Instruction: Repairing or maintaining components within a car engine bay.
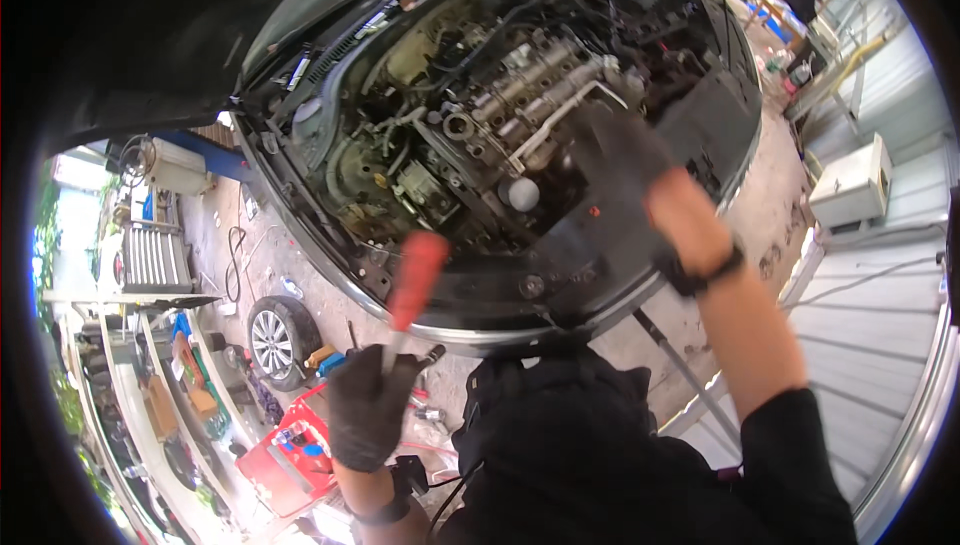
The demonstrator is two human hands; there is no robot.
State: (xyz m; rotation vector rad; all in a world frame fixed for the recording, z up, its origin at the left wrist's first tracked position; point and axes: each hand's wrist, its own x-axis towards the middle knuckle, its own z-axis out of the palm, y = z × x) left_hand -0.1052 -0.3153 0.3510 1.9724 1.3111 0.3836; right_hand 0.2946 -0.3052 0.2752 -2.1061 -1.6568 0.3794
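Note:
My left hand (372,410), in a dark glove, is closed round the metal shaft of a red-handled screwdriver (418,280). Its handle points up and away, in front of the car's front edge, and is smeared by motion. Over the front of the open engine bay is my right hand (622,150), also dark-gloved. Motion blur hides its fingers and whatever they may hold. Beyond it lies the bare engine top (535,85) with a row of round openings. A pale bent metal strip (565,117) runs along the engine beside that hand. Nearby sits a round whitish part (523,194).
The raised hood (130,35) fills the upper left. On the floor at left lie a wheel (275,343) and a red bin (285,465) holding small items, with shelving (150,375) beside them. A white cabinet (850,185) stands by the corrugated wall at right.

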